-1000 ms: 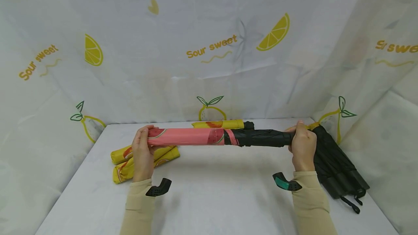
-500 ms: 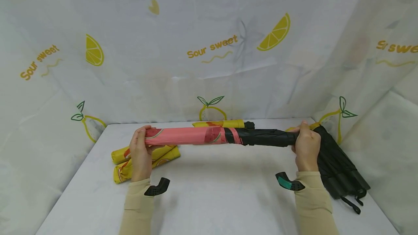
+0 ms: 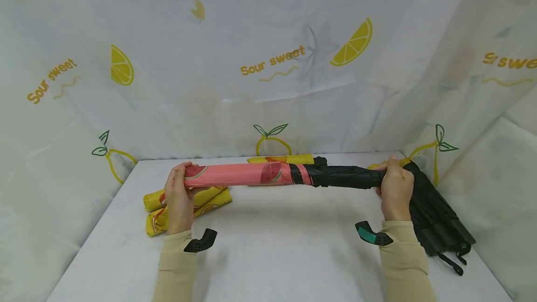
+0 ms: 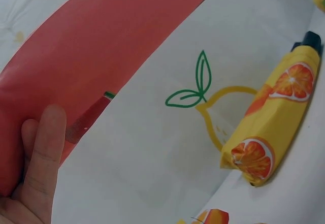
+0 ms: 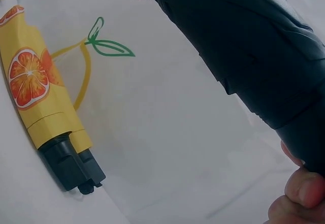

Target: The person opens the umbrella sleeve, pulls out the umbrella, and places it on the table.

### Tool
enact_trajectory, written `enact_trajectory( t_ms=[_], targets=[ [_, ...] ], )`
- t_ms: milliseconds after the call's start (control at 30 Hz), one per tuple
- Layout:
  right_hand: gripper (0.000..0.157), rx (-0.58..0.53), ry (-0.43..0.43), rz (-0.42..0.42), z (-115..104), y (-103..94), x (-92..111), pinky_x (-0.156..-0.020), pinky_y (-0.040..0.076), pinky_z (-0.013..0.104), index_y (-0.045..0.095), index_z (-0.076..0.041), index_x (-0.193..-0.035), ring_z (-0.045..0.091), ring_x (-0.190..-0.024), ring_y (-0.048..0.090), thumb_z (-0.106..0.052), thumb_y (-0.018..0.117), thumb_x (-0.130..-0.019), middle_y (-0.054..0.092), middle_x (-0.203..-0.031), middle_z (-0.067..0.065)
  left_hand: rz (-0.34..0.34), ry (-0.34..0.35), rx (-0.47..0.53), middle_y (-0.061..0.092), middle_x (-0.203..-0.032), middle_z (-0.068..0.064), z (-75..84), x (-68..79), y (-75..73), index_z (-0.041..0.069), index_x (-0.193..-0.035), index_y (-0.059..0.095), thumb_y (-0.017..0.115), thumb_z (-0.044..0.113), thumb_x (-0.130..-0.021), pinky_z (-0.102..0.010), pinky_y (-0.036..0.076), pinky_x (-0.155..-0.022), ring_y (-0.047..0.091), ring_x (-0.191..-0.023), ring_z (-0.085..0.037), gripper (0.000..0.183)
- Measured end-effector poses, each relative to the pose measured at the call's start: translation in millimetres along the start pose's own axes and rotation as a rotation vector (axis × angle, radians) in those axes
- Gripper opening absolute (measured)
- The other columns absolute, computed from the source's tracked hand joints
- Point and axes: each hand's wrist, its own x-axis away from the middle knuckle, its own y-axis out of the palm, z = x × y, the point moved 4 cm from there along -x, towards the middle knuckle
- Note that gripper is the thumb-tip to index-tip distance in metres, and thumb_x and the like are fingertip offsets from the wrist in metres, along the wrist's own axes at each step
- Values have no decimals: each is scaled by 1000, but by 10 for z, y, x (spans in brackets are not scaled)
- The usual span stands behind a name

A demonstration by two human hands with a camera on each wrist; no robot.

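Fingers [image 4: 45, 153] of the left hand [image 3: 179, 199] are clamped on the left end of a pink casing [image 3: 237, 175] with watermelon print, one of them lying fairly straight along its surface, while those of the right hand [image 3: 397, 193] curl round the far end of the black cloth section [image 3: 348, 177] joined to it. We see casing and section as one long bundle, held nearly level above the white counter [image 3: 277, 250], between us and the printed backdrop [image 3: 176, 69]. Near their meeting, a slanting pink band [image 3: 305, 175] crosses the black; whether the black runs on inside the pink, we cannot tell. At the back of the counter lies a yellow sleeve [image 3: 295, 159] with orange-slice print, and from its mouth we see black ends [image 5: 68, 165] sticking out. Behind the left hand, we find yellow rolls [image 3: 216, 199] with the same sort of print lying close together, their contents hidden from us. To the right, beyond the right hand, black folded bundles [image 3: 436, 204] lie side by side on the counter, dark loops [image 3: 450, 263] at their near end and something yellow [image 3: 404, 161] at their far end
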Motion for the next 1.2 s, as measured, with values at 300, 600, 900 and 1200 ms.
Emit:
enact_trajectory(
  t_ms=[300,600,900,1200],
  targets=[
    [57,-62,-13,5,-8,-11,-26,-35,34,23,66,-13,-62,11,-38,38,-37,42,-108,57,-60,-8,-8,36,-4,55,-124,-11,4,-5,-21,8,-128,56,45,41,-108,-26,62,-74,67,-90,-16,40],
    [57,-67,-1,12,-7,-31,-18,-35,36,21,67,-15,-62,10,-40,39,-39,43,-108,56,-62,-7,9,49,20,54,-125,-13,18,-9,-42,6,-127,57,45,39,-108,-26,63,-70,67,-86,-16,40],
    [56,-93,29,13,-9,-51,-15,-34,35,23,67,-13,-64,12,-41,39,-39,43,-108,56,-64,-5,24,34,18,53,-128,-14,7,-19,-75,7,-127,57,45,39,-108,-26,63,-71,67,-87,-16,39],
    [58,-52,28,28,-3,-72,-33,-35,36,25,67,-16,-61,13,-38,39,-41,42,-108,57,-64,-7,31,24,31,55,-124,-10,6,-28,-91,7,-127,57,46,39,-108,-25,62,-72,67,-89,-16,39]
  ],
)
